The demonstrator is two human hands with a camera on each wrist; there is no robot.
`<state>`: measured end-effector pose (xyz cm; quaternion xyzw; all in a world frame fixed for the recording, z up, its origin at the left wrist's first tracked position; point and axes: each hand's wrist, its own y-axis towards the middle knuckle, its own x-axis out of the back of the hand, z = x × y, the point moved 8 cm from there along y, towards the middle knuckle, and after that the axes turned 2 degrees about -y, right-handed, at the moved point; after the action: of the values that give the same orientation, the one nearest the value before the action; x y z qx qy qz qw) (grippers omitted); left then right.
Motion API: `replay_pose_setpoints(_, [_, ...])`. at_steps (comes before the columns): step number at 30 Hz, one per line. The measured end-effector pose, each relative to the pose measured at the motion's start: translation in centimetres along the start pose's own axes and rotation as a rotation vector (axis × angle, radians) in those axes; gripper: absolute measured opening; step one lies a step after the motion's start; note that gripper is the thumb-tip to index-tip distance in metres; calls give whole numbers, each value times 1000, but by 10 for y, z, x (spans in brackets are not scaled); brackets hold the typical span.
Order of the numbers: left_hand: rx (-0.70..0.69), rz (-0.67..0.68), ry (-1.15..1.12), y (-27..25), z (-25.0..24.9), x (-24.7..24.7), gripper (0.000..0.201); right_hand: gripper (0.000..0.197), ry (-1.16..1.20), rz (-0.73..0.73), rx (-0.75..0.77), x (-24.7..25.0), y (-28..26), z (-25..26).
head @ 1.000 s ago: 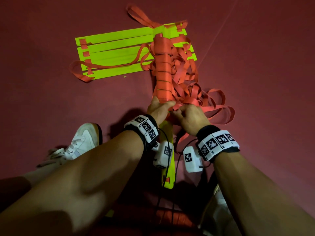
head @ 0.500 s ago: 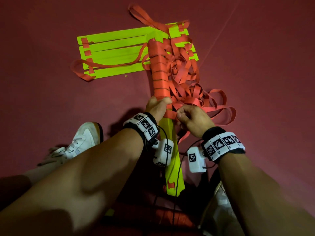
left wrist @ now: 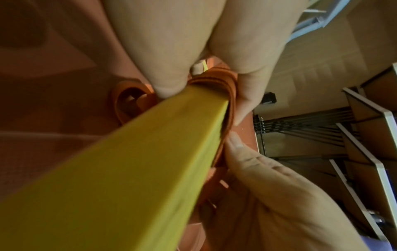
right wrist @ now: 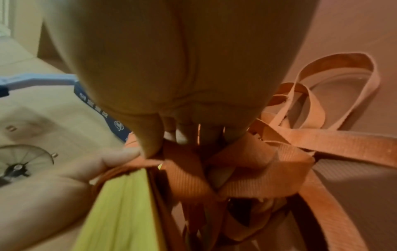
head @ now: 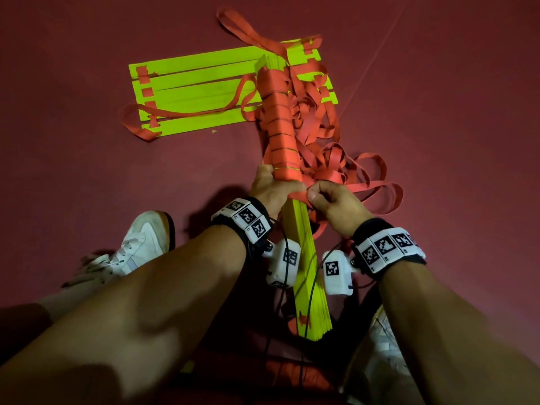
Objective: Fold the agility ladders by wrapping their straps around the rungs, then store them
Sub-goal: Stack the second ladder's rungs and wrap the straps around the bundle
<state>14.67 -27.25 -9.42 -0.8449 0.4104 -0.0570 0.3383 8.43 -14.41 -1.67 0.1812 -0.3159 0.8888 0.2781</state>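
Observation:
A stack of neon-yellow rungs [head: 309, 267] is held off the floor, its far half wound in orange strap [head: 282, 133]. My left hand [head: 270, 190] grips the stack at the edge of the wrapping; in the left wrist view the rung stack [left wrist: 133, 169] runs between thumb and fingers. My right hand [head: 330, 201] pinches the orange strap [head: 299, 196] across the stack, and the right wrist view shows the strap [right wrist: 247, 161] bunched under my fingers. A loose tangle of strap [head: 347, 171] trails to the right. A second ladder [head: 198, 92] lies flat on the floor beyond.
The floor is a dark red mat [head: 453, 112]. A white sneaker [head: 134, 244] rests at the left by my forearm, another shoe [head: 385, 355] at lower right. Wrist camera cables [head: 309, 287] hang under the stack.
The bundle has been lifted and tilted, showing more bare yellow rung below my hands. My right hand has drawn the strap over the stack toward the left hand.

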Motion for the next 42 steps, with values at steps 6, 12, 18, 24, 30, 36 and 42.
replay_pose_setpoints(6, [-42,-6,-48,-8,-9,-3,64,19,107,79,-15,-7,-4,-1])
replay_pose_setpoints(12, [-56,45,-25,-9,-3,-4,42,25,-95,57,-14,-2,-2,-2])
replay_pose_setpoints(18, [-32,89,-205,-22,-17,-8,34,25,-100,13,-51,-6,-2,0])
replay_pose_setpoints(24, [48,165,-198,-26,-17,-18,69,17,-155,-88,-5,5,-6,9])
replay_pose_setpoints(30, [-17,422,223,-35,-2,-27,89,14,-200,-99,66,15,-6,20])
replay_pose_setpoints(36, [-33,325,371,-25,-4,-12,78,12,-270,8,43,5,-7,19])
replay_pose_setpoints(42, [-43,296,362,-27,-3,-19,47,5,-334,-97,-77,17,-4,12])
